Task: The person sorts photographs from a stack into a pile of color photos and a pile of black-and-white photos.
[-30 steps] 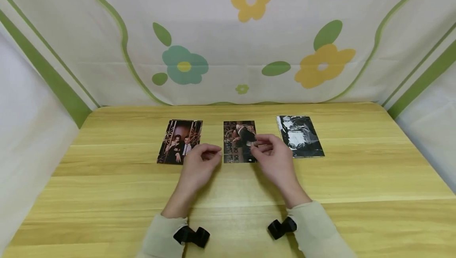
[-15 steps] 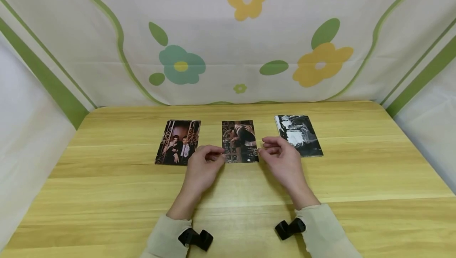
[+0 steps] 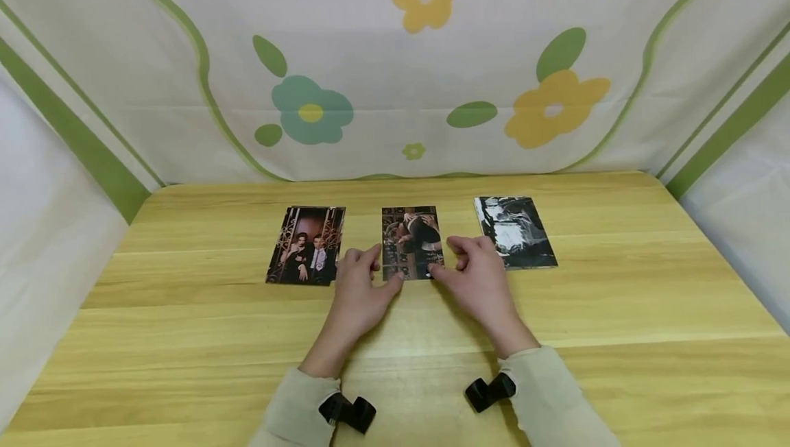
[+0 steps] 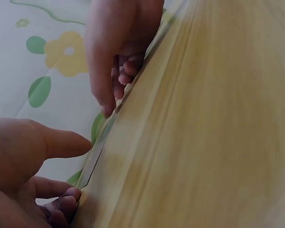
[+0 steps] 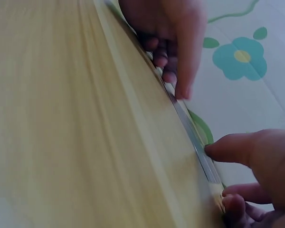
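Observation:
A photo card [image 3: 409,238] lies flat in the middle of the table, its picture turned sideways. My left hand [image 3: 361,289] stands at its left side, index finger beside the edge and thumb over the lower left corner. My right hand [image 3: 478,275] is opposite, with the thumb at the lower right corner and the fingers just beyond the right edge. In the left wrist view the card [image 4: 99,149] shows as a thin glossy strip between both hands. From the right wrist the thumb [image 5: 232,148] reaches over the card, while the other fingers bend beside it.
Left of the middle card lies a small stack of photo cards [image 3: 306,245], with a couple in a doorway on top. A black-and-white photo stack [image 3: 515,231] lies to the right. The wooden table [image 3: 204,337] ends at a flowered cloth [image 3: 370,42] behind.
My right hand drew back from the card and then returned to its lower right corner. My left thumb and index finger spread apart, the thumb coming over the lower left corner.

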`<state>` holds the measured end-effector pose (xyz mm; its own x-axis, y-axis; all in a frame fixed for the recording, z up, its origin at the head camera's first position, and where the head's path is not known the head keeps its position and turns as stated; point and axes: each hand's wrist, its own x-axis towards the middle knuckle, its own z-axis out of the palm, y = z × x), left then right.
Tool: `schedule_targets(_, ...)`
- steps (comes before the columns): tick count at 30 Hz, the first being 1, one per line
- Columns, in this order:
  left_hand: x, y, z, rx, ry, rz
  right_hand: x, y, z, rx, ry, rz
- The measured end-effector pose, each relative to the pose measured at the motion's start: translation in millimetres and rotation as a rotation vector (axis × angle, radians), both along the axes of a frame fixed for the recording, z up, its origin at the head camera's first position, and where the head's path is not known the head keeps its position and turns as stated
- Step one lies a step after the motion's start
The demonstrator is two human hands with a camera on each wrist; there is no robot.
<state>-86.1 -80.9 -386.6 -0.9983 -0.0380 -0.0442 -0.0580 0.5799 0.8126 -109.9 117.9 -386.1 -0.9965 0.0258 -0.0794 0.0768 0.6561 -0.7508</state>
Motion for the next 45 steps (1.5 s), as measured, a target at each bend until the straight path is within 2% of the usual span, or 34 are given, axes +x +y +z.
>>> schedule_targets(5,0.2,2.6,-2.7,-0.009,0.005,0.014,0.6,-7.6,-1.9,0.068,-0.001,0.001)
schedule_targets(10,-2.4,4.4,-1.6,0.027,-0.07,0.032,1.9,-10.6,-4.6,0.076,0.015,0.0)
schedule_targets(14,-5.3,6.8,3.3,0.103,-0.148,0.082,2.8,-12.7,-4.8,0.074,0.028,0.003)
schedule_targets(20,-8.3,12.8,11.3,0.185,-0.2,0.177,2.4,-13.3,-6.2,0.075,0.032,0.001)
schedule_targets(23,-9.7,17.7,13.6,0.182,-0.189,0.224,2.6,-13.5,-6.1,0.074,0.038,0.001)
schedule_targets(27,-9.8,26.1,13.6,0.108,-0.134,0.267,2.7,-13.9,-6.1,0.068,0.043,0.002)
schedule_targets(30,-8.9,31.7,11.2,0.033,-0.09,0.286,2.6,-14.3,-6.3,0.063,0.038,-0.002)
schedule_targets(34,-8.2,36.0,8.8,-0.018,-0.053,0.298,2.6,-15.0,-6.0,0.062,0.032,-0.006)
schedule_targets(39,-10.1,37.9,7.1,-0.016,-0.057,0.317,2.1,-16.6,-5.7,0.068,0.031,-0.004)
schedule_targets(45,-12.2,39.4,7.3,0.037,-0.072,0.354,3.0,-18.1,-5.0,0.058,0.033,-0.009)
